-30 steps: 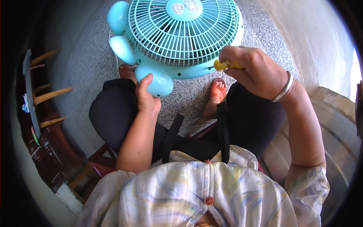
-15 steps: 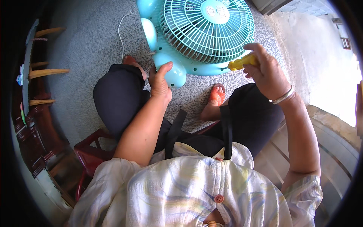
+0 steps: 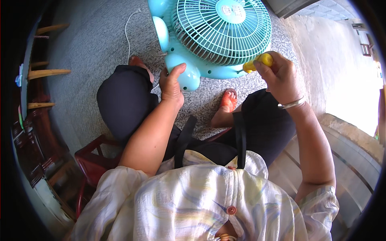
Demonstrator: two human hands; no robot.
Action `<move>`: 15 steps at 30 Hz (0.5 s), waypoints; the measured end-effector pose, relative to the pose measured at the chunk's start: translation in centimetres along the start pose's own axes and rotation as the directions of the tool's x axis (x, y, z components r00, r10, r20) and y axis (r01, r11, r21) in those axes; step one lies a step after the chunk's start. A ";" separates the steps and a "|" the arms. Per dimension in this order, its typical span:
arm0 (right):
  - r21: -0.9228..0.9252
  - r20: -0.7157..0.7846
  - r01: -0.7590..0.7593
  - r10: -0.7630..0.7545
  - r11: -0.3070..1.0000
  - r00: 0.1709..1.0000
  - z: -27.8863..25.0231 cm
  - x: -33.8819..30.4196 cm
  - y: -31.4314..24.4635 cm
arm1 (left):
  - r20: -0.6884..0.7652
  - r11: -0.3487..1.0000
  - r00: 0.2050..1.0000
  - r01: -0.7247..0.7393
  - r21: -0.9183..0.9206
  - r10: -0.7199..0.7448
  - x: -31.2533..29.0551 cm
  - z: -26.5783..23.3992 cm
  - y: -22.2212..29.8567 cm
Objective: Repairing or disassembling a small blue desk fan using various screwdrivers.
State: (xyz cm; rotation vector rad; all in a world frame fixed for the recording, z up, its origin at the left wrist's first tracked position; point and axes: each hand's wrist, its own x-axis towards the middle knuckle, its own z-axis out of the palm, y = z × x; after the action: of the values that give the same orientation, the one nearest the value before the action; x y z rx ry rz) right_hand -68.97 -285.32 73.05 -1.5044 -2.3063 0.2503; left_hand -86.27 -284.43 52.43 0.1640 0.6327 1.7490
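Note:
A turquoise electric fan (image 3: 217, 71) with a round slatted grille lies before my knees, its rounded foot toward me. My left hand (image 3: 172, 84) grips that foot at the fan's near left corner, thumb on top and the other fingers hidden beneath. In my right hand (image 3: 281, 76) is a screwdriver (image 3: 250, 66) with a yellow handle, pinched between thumb and fingers. Its thin shaft points left at the fan's lower right rim, where the tip meets or nearly meets the casing. Small dark screw holes show along the rim.
A white cord (image 3: 127, 36) curves over the speckled grey floor (image 3: 92, 48) at the left. Wooden furniture legs (image 3: 50, 74) stand at the far left. Beneath me is a dark red plastic seat (image 3: 94, 158). My bare feet rest on either side below the fan.
My right hand has turned about the screwdriver's handle, its fingers now curled in and its wrist lower and further left. My left hand stays on the fan's foot.

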 end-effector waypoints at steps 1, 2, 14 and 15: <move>-0.077 -0.042 0.079 -0.083 0.994 0.996 -0.1 0.2 0.3 | 0.004 1.000 1.000 -0.011 0.009 0.011 0.2 0.2 0.1; -0.078 -0.046 0.075 -0.079 0.994 0.996 -0.2 0.3 0.5 | 0.010 1.000 1.000 -0.023 0.018 0.023 0.4 0.4 0.1; -0.088 -0.204 0.096 -0.113 0.991 0.973 -3.0 -0.8 4.6 | 0.059 0.994 0.997 0.037 0.101 -0.043 2.2 3.0 -1.6; -0.081 -0.197 0.107 -0.121 0.991 0.973 -3.4 -0.6 4.6 | 0.043 0.993 0.998 0.031 0.113 -0.036 2.1 3.5 -1.5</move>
State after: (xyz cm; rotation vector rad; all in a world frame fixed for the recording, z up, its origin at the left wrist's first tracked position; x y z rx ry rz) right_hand -63.48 -284.15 74.39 -1.3550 -2.2486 -0.0141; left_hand -84.05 -281.10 54.16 0.2686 0.6974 1.6739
